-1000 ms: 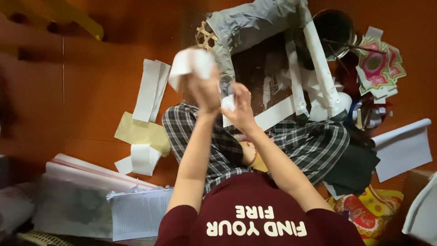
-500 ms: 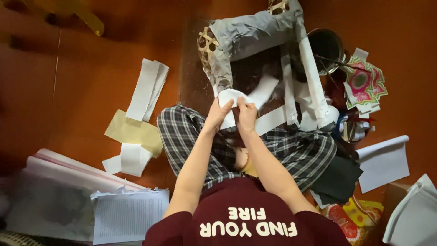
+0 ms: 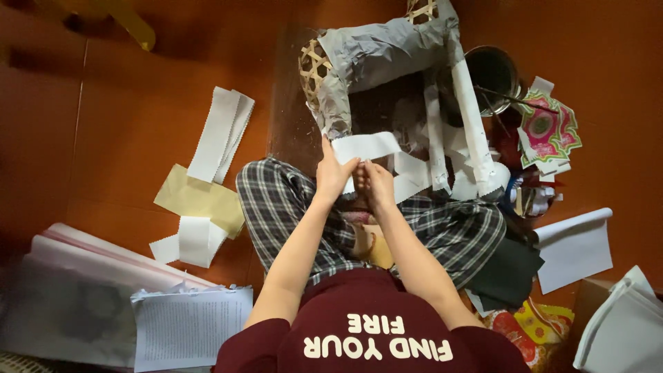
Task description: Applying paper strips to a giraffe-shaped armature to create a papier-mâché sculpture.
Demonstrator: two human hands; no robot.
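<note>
Fingers (image 3: 349, 168) on paper strip (image 3: 366, 146), orange floor (image 3: 138, 138)

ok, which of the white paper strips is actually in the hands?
The strip at the woven frame's near edge, pinched by the left hand and right hand. The other strips lie untouched on the floor.

No screens or signs seen. Poss. pkg: brown cardboard box (image 3: 585, 304), lower right corner, only an edge shows, partly under white sheets. Red/yellow printed wrapper (image 3: 525, 324) just left of it, flat on floor. No separate labels discernible.
</note>
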